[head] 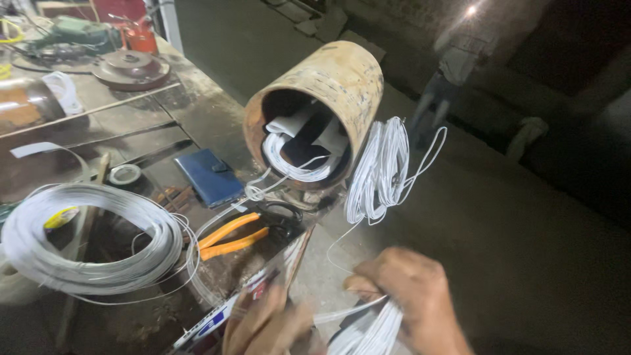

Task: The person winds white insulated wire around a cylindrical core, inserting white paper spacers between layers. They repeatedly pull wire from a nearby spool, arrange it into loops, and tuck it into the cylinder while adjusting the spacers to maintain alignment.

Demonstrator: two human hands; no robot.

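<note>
Right hand (411, 292) closed on a white wire bundle (371, 332) at frame bottom, left hand (266, 325) pinching its strands taut, loops hanging off the rusty cylinder (328, 98) on the counter (197, 112) edge, keeping wire untangled.

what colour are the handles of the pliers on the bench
Orange; the pliers lie beside the white wire coil, seen in the head view.

The wire (368, 332) in my right hand (411, 296) is coated in smooth white plastic with a slight gloss. At twelve o'clock the big pipe (328, 85) is rough metal, rusty and matt. At ten o'clock the pliers (230, 236) have glossy orange plastic handles. The bench (197, 112) is dull, scratched metal. The wallet (209, 176) looks like matt blue leather.
</note>
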